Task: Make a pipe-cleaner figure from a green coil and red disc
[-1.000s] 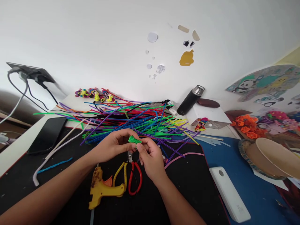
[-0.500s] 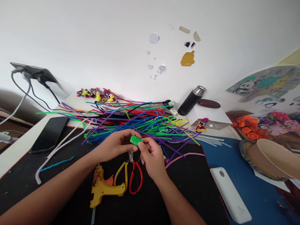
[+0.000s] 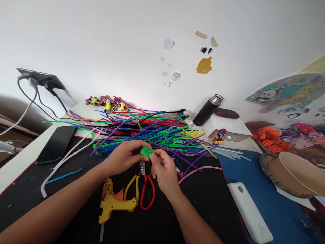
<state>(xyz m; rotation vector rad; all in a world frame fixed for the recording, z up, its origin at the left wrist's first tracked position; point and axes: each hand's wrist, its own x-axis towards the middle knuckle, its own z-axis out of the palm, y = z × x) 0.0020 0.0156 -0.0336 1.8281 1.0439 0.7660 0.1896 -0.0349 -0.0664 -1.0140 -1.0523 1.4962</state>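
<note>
Between both hands is a small bright green piece of bent pipe cleaner (image 3: 146,152), packed into a short ridged block. My left hand (image 3: 127,156) pinches its left end between thumb and fingers. At the right end, my right hand (image 3: 164,166) grips it the same way, with the thumb on top. Pliers (image 3: 147,191) with one yellow and one red handle lie just below the hands, their jaw tips partly hidden. Left of them rests a yellow glue gun (image 3: 114,201) with a glue stick in its rear. Behind the hands spreads a heap of coloured pipe cleaners (image 3: 152,132).
A black phone (image 3: 56,145) lies at the left. Toward the back right stand a black thermos (image 3: 208,110) and a white box (image 3: 233,127) with a small figure (image 3: 219,136) before it. Farther right are a white power bank (image 3: 250,211) and a bowl (image 3: 271,176).
The view has shifted slightly, so the whole scene sits a little lower and to the right. Both hands keep nearly the same grip on the green pipe cleaner piece.
</note>
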